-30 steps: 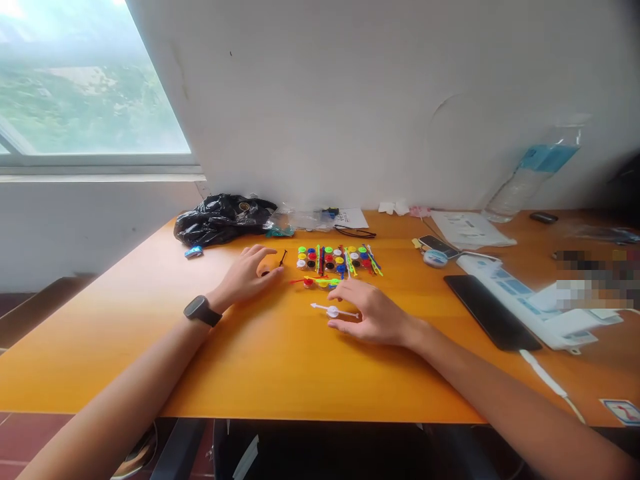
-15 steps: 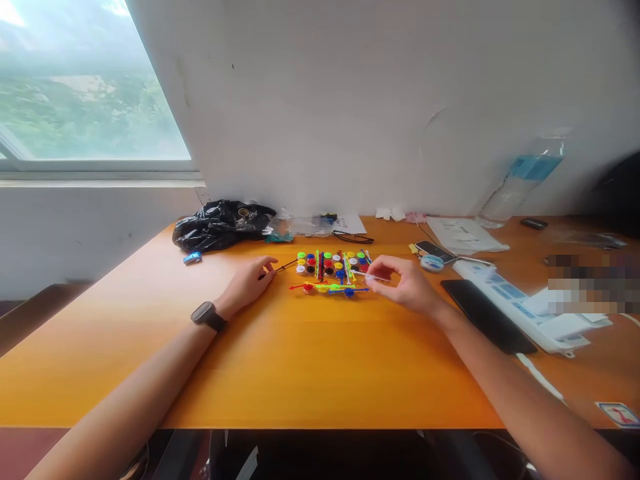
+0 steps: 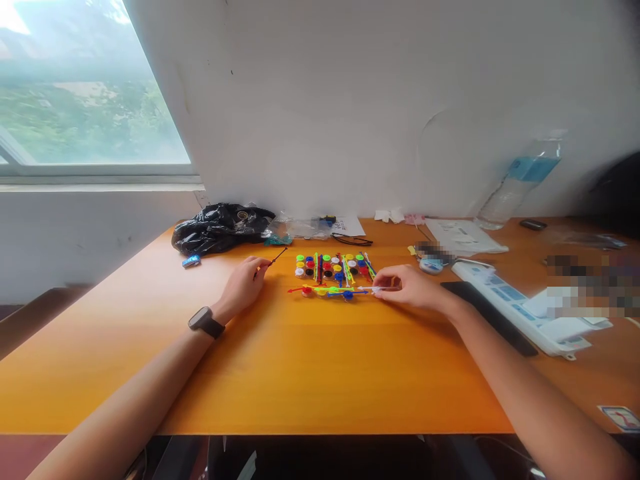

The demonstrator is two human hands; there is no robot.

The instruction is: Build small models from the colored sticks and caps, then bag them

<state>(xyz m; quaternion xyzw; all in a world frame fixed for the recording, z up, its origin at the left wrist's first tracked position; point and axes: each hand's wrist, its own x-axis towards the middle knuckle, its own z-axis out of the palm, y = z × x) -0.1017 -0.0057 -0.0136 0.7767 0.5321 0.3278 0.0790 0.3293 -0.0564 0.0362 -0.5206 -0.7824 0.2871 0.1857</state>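
Observation:
My left hand (image 3: 243, 281) is closed on a thin black plastic arrow (image 3: 279, 257), its tip pointing up and away to the right. Between the fingertips of my right hand (image 3: 409, 285) is a white plastic arrow (image 3: 367, 288), low at the right end of a front row. In that row lie a red arrow (image 3: 297, 290), yellow-green pieces and a blue arrow (image 3: 356, 293), with round bases under or beside them. Behind them sit several round coloured caps (image 3: 327, 273) in blocks, with bundles of loose arrows (image 3: 346, 269) between.
A black plastic bag (image 3: 215, 227) and a small blue packet (image 3: 191, 261) lie at the back left. Clear plastic wrapping (image 3: 300, 227) is behind the pieces. To the right are a black phone-like slab (image 3: 485, 313), a white power strip (image 3: 510, 300) and a bottle (image 3: 525, 177).
My right hand has lowered the white arrow to the right end of the front row. My left hand has drawn back left, tilting the black arrow upward.

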